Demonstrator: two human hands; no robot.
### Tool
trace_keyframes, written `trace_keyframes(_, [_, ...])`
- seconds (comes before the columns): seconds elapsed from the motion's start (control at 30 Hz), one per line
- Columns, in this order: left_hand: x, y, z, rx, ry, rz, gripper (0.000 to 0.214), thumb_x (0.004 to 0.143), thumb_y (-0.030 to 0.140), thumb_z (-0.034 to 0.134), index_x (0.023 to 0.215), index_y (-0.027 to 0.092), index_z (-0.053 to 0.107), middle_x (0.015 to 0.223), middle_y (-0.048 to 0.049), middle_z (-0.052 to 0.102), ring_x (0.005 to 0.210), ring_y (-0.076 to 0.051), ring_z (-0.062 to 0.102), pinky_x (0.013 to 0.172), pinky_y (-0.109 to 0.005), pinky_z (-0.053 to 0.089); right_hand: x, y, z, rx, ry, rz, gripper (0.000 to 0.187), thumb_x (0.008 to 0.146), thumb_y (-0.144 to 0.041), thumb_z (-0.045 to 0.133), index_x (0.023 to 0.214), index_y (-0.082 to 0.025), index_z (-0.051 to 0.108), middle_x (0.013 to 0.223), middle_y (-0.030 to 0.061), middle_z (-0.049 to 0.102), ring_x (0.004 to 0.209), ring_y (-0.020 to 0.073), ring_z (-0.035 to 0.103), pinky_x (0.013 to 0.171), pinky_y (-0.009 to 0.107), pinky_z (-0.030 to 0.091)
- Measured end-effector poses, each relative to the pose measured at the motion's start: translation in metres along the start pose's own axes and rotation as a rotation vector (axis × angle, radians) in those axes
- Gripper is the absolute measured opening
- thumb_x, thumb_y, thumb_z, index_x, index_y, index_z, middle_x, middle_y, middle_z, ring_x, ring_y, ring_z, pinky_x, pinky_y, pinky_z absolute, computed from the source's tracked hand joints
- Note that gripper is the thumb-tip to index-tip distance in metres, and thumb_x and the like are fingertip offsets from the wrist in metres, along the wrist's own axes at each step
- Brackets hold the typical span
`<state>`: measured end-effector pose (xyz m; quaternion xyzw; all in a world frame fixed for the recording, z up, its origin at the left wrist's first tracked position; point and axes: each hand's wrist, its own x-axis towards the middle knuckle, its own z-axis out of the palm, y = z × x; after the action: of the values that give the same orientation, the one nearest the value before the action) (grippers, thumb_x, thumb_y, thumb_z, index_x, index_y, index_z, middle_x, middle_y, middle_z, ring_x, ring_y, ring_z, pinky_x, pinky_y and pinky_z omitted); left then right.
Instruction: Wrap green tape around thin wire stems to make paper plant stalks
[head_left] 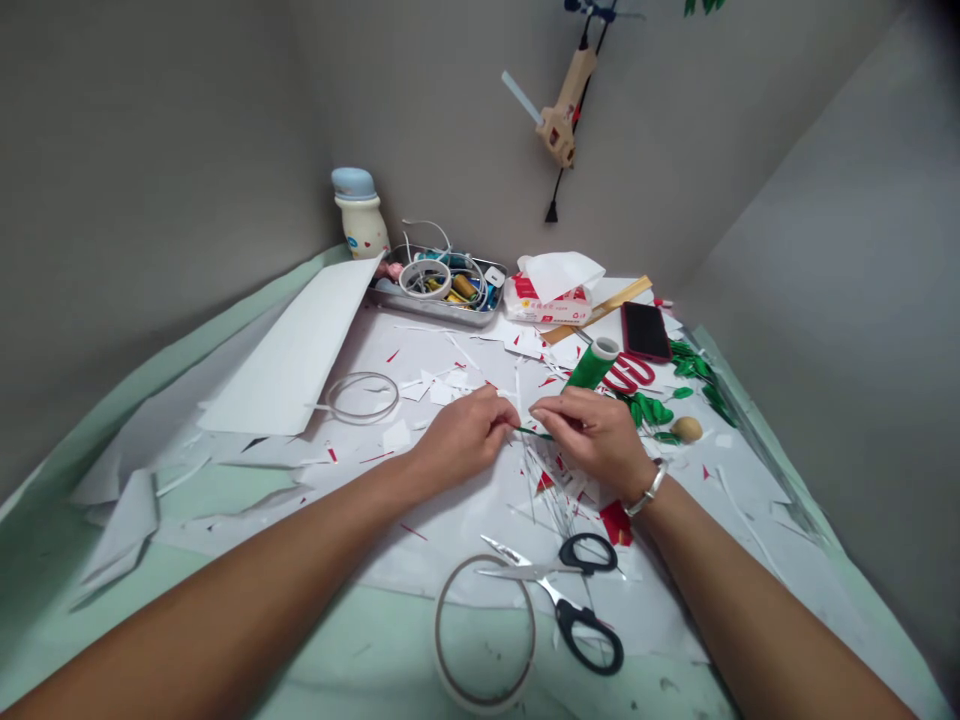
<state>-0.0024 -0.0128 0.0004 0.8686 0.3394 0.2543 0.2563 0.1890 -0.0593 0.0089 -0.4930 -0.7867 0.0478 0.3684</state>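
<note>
My left hand (474,432) is closed, its thumb and fingertips pinching one end of a thin green strand (534,433). The strand runs across a short gap to my right hand (596,440), whose fingers are bent closed around it. Just behind the right hand a spool of green thread (591,366) tilts upright; its lower end is hidden. Below the right hand lies a bunch of thin wires (553,495). Black-handled scissors (559,590) rest with blades apart near the front, overlapping a tape roll (442,640).
Paper scraps litter the white sheet. Green leaves (651,410), a round tan ball (686,430), red-handled scissors (630,373) and a phone (646,332) lie right. Behind are a metal tray (469,316), tissues (547,300) and a bottle (362,225). A glue gun (561,125) hangs above.
</note>
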Motion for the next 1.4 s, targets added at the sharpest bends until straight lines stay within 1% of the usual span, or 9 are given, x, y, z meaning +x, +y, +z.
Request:
trace_keyframes(0.2, [0.001, 0.007, -0.004, -0.279, -0.075, -0.002, 0.014, 0.081, 0.017, 0.051, 0.083, 0.018, 0.064, 0.081, -0.0014, 0.059, 0.076, -0.014, 0.054, 0.072, -0.026, 0.041, 0.002, 0.017, -0.001, 0.186, 0.095, 0.194, 0.017, 0.085, -0.029, 0.058, 0.083, -0.02, 0.073, 0.081, 0.0029, 0.071, 0.073, 0.016, 0.064, 0.068, 0.027, 0.048])
trace_keyframes(0.4, [0.005, 0.004, -0.005, -0.648, 0.024, -0.236, 0.015, 0.08, 0.027, 0.055, 0.087, 0.014, 0.06, 0.069, 0.0013, 0.057, 0.06, -0.01, 0.052, 0.06, -0.023, 0.041, -0.002, 0.016, 0.01, 0.128, -0.066, 0.128, 0.018, 0.086, -0.026, 0.056, 0.083, -0.021, 0.073, 0.08, 0.0027, 0.072, 0.073, 0.016, 0.064, 0.069, 0.027, 0.047])
trace_keyframes(0.6, [0.006, -0.004, -0.002, -0.322, 0.187, -0.261, 0.013, 0.08, 0.024, 0.053, 0.087, 0.016, 0.062, 0.079, -0.0013, 0.061, 0.066, -0.013, 0.054, 0.064, -0.026, 0.042, -0.005, -0.001, 0.014, -0.047, -0.225, -0.092, 0.016, 0.087, -0.022, 0.055, 0.086, -0.021, 0.071, 0.067, 0.0005, 0.062, 0.065, 0.0126, 0.055, 0.064, 0.025, 0.04])
trace_keyframes(0.73, [0.004, -0.006, 0.0, -0.018, 0.178, -0.15, 0.014, 0.08, 0.016, 0.05, 0.082, 0.017, 0.064, 0.084, -0.0032, 0.06, 0.076, -0.016, 0.055, 0.07, -0.028, 0.042, -0.005, -0.005, 0.009, -0.115, -0.135, -0.166, 0.016, 0.088, -0.023, 0.055, 0.086, -0.02, 0.07, 0.066, 0.0009, 0.06, 0.064, 0.0128, 0.053, 0.066, 0.026, 0.038])
trace_keyframes(0.87, [0.0, -0.003, 0.001, 0.06, 0.056, -0.026, 0.018, 0.081, 0.013, 0.047, 0.086, 0.017, 0.064, 0.083, -0.003, 0.057, 0.075, -0.015, 0.054, 0.069, -0.028, 0.041, -0.002, -0.002, 0.002, -0.093, -0.012, -0.092, 0.018, 0.088, -0.025, 0.055, 0.084, -0.02, 0.071, 0.064, 0.0012, 0.061, 0.062, 0.013, 0.053, 0.062, 0.026, 0.039])
trace_keyframes(1.0, [-0.001, 0.004, -0.001, -0.055, -0.063, 0.068, 0.018, 0.082, 0.013, 0.048, 0.087, 0.019, 0.064, 0.083, -0.0021, 0.057, 0.079, -0.015, 0.054, 0.071, -0.026, 0.041, 0.001, 0.008, -0.001, 0.105, 0.081, 0.077, 0.016, 0.087, -0.024, 0.057, 0.084, -0.019, 0.072, 0.075, 0.0023, 0.069, 0.068, 0.0133, 0.06, 0.065, 0.024, 0.044])
trace_keyframes(1.13, [0.003, 0.008, -0.005, -0.299, -0.066, -0.025, 0.012, 0.081, 0.018, 0.053, 0.083, 0.018, 0.065, 0.081, -0.0008, 0.059, 0.077, -0.013, 0.054, 0.073, -0.026, 0.042, 0.001, 0.018, 0.001, 0.185, 0.086, 0.192, 0.014, 0.085, -0.026, 0.059, 0.083, -0.02, 0.072, 0.081, 0.0026, 0.071, 0.073, 0.015, 0.063, 0.068, 0.025, 0.047])
trace_keyframes(1.27, [0.005, 0.006, -0.006, -0.597, -0.014, -0.196, 0.012, 0.081, 0.024, 0.055, 0.084, 0.016, 0.062, 0.073, 0.0009, 0.058, 0.065, -0.01, 0.053, 0.064, -0.023, 0.042, 0.0, 0.017, 0.007, 0.145, -0.031, 0.134, 0.015, 0.085, -0.023, 0.058, 0.081, -0.02, 0.072, 0.08, 0.0023, 0.072, 0.072, 0.0146, 0.063, 0.066, 0.025, 0.046])
trace_keyframes(1.4, [0.006, 0.001, -0.005, -0.625, 0.084, -0.285, 0.015, 0.078, 0.028, 0.058, 0.086, 0.015, 0.061, 0.072, 0.001, 0.059, 0.061, -0.01, 0.053, 0.06, -0.022, 0.042, -0.003, 0.008, 0.014, 0.042, -0.176, 0.017, 0.016, 0.085, -0.02, 0.056, 0.083, -0.021, 0.072, 0.075, 0.001, 0.069, 0.069, 0.0129, 0.06, 0.064, 0.024, 0.043])
